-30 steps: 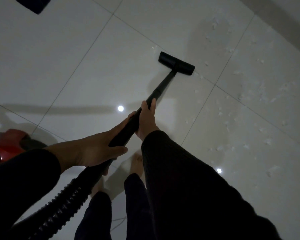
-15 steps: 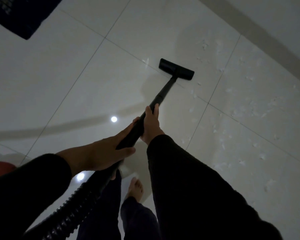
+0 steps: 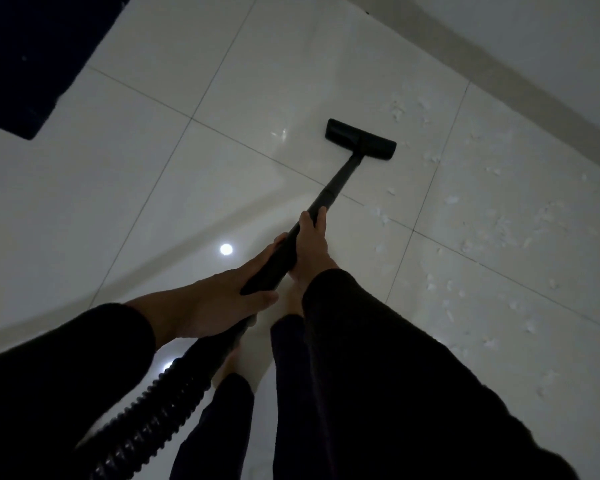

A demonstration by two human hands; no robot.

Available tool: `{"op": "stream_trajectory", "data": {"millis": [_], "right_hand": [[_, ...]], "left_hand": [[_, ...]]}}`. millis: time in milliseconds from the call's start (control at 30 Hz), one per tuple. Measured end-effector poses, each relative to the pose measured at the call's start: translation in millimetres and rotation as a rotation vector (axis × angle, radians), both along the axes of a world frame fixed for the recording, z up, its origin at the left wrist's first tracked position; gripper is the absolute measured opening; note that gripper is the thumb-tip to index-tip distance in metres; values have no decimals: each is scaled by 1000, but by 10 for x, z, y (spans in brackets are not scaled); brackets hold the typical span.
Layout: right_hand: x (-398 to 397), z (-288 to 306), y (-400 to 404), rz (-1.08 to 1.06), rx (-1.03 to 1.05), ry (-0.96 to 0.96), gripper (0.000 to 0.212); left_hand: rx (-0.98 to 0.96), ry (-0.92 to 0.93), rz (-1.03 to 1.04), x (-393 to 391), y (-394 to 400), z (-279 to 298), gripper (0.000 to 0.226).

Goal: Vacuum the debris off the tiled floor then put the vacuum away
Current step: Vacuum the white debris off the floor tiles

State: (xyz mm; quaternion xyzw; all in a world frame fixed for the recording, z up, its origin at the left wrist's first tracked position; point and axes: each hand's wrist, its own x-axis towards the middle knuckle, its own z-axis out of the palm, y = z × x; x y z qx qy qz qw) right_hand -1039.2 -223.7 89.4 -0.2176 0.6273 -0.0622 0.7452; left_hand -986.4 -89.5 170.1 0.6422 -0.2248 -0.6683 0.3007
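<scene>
both hands, left hand (image 3: 215,306) low, right hand (image 3: 310,244) higher, clasp the vacuum wand (image 3: 336,185), steering its floor nozzle (image 3: 360,139) toward paper debris (image 3: 492,230) at right.

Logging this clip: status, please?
Both hands, left and right, shut on wand. Head on floor. Debris remains at right. Nothing in the way.

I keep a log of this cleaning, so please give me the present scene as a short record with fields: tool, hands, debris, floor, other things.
tool: vacuum wand with floor head flat on the tiles
left hand: grips the wand low, near the ribbed hose
right hand: grips the wand higher
debris: white bits, mostly right of the head
floor: glossy pale tiles
other: dark mat, top left
</scene>
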Motion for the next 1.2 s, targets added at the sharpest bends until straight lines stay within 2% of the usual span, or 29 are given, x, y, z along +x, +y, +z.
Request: {"op": "stream_trajectory", "data": {"millis": [300,600,833,933,1200], "right_hand": [[364,-75,-791,-45,-8,-1,51],[616,-175,-1539,-21,-35,-19,52],[864,-257,-1932,6,-47,-28,53],[1063,-301,-2051,7,-57,-32,53],[1844,-397,-2403,-23,-73,-21,54]], "left_hand": [[62,45,47,398,-817,-8,71],[-13,-75,6,592,-1558,-20,67],[3,-125,-15,803,-1894,-205,68],[-4,-26,43,1003,-2002,-190,65],[-3,-112,-43,1826,-2332,-373,70]]}}
